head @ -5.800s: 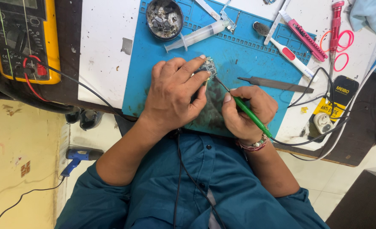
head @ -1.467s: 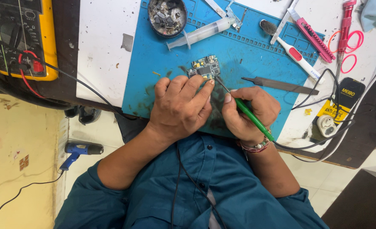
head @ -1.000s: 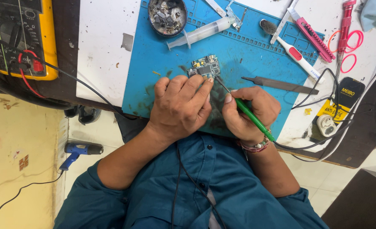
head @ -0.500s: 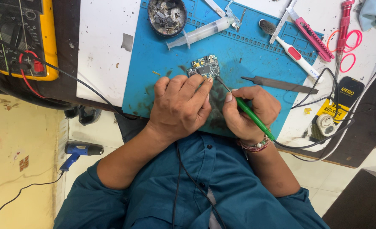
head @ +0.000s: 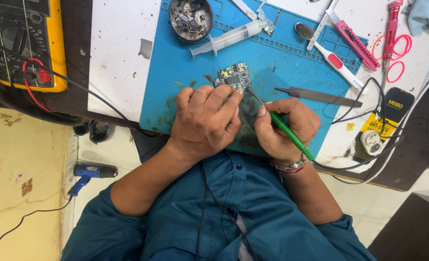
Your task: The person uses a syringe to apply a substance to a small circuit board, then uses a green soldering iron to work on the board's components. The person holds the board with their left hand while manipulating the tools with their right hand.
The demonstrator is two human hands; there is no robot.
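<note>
2 hands meet over 1 thing in the head view: a small rectangular green circuit board (head: 233, 77) crowded with dark chips, lying flat on the blue rubber work mat (head: 175, 72), just beyond the knuckles and a little toward the left hand's side. The left hand (head: 204, 118) is curled, palm down, with its fingertips (head: 237, 92) pressed on the board's near edge, so it pins the board rather than grips it. The right hand (head: 284, 126) is closed in a pen hold round a green-handled soldering iron (head: 287, 133), whose long axis runs on a slant from the wrist up and left; its thin metal tip (head: 253, 94) sits at the board's near right corner, touching or nearly so, I cannot tell which. The left hand is thus the nearer to the board, and the iron reaches it from the right. Beyond lie a clear plastic syringe (head: 229, 38), a round dark tin of scrap parts (head: 191, 19), a flat grey file (head: 320, 95) and, far left, a yellow multimeter (head: 23, 43)
</note>
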